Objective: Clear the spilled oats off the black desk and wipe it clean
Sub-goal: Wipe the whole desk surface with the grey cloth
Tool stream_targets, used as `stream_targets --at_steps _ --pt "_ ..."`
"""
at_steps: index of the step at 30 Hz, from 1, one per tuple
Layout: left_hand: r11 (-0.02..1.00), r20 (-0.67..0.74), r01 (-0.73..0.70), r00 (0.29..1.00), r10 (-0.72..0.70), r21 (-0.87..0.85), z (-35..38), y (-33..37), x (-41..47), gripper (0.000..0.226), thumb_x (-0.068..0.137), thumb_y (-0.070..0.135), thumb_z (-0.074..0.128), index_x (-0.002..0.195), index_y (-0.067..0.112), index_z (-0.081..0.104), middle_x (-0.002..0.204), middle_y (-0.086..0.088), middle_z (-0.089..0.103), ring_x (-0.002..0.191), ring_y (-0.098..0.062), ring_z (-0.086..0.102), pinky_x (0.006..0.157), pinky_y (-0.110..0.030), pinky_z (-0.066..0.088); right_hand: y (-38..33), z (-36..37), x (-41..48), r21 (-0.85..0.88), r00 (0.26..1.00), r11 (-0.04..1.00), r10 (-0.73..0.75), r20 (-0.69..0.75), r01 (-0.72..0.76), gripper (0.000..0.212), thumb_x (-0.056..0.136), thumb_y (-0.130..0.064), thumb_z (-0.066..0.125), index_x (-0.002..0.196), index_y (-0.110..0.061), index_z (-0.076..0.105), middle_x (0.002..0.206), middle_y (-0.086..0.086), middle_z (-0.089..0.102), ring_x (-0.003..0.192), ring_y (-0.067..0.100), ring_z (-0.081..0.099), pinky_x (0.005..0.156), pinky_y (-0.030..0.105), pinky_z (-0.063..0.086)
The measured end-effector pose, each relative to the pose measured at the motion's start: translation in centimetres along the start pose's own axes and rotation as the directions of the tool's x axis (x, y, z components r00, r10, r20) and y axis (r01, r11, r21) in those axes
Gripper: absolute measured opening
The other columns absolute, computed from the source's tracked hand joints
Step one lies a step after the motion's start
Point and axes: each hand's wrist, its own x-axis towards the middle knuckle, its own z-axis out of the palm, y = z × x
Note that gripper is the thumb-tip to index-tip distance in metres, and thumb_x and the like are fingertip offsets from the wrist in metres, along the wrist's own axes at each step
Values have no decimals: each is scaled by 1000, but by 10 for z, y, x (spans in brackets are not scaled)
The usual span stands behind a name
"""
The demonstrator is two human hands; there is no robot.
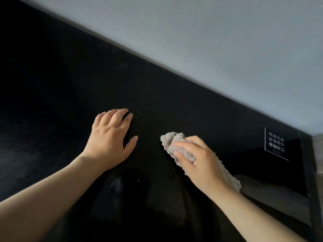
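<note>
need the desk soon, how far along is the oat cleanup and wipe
Mostly done: no oat heap shows on the black desk. In hand: the right hand grips a crumpled grey fluffy cloth on it, the left hand resting flat. Left: a few pale specks near the front.

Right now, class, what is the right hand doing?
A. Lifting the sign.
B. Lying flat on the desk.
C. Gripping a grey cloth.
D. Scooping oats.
C: the right hand curls its fingers round the cloth on the desk; the left hand lies flat.
</note>
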Motion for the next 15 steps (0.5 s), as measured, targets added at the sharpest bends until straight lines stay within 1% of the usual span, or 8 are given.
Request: stream_targets --at_steps 2,4,5,7,9,10,12,15 --pt "1000 -14 -13 1000 13 5 -2 -2 0 66 86 51 41 131 5 55 137 -11 50 127 -30 43 107 -48 32 -8 -14 20 170 998 985 38 -58 -28 21 89 -25 61 107 -23 72 105 -11 61 92 4 61 79 20 48" --pt "1000 -33 -27 999 27 -1 -2 -3 0 65 86 50 42 130 4 55 137 -11 50 126 -30 44 106 -48 32 6 -26 63 306 970 948 153 -189 -90 20 93 -23 58 109 -19 70 109 -6 67 86 5 63 71 28 51" --pt "999 -41 -31 999 31 -5 -1 -2 0 65 86 50 42 130 4 56 137 -12 50 126 -30 44 106 -49 32 22 -31 90 248 934 959 212 -287 -141 22 93 -28 56 110 -18 68 110 -3 67 85 8 63 69 33 53" --pt "999 -52 -31 998 31 -7 1 -3 0 65 86 50 43 130 4 55 137 -12 50 127 -30 44 107 -49 32 48 -39 138 53 874 960 272 -402 -275 38 89 -45 48 112 -20 67 112 3 64 94 16 63 81 40 54" --pt "999 -61 -35 998 35 -2 2 -3 2 65 87 50 42 131 4 55 138 -11 49 127 -30 43 108 -49 31 63 -34 164 -156 865 905 310 -396 -395 49 88 -53 38 117 -24 66 122 5 59 110 24 55 94 44 47" --pt "999 -63 -38 997 38 1 3 -3 3 65 87 49 42 131 4 54 138 -11 49 127 -30 43 108 -49 31 65 -27 169 -236 860 868 327 -392 -437 46 92 -50 36 121 -26 64 129 4 55 117 27 50 99 45 42" --pt "999 -67 -37 997 37 4 6 -3 4 64 87 49 43 132 4 54 138 -12 49 128 -31 43 108 -49 30 57 -9 160 -321 880 853 278 -386 -411 37 99 -41 39 123 -26 62 134 2 52 121 29 45 98 44 39" --pt "999 -57 -42 998 42 14 11 -5 2 64 87 49 43 131 4 55 138 -12 49 127 -31 43 107 -49 31 35 15 116 -354 954 912 105 -280 -205 28 95 -31 52 119 -25 65 128 2 56 112 27 49 89 38 42"
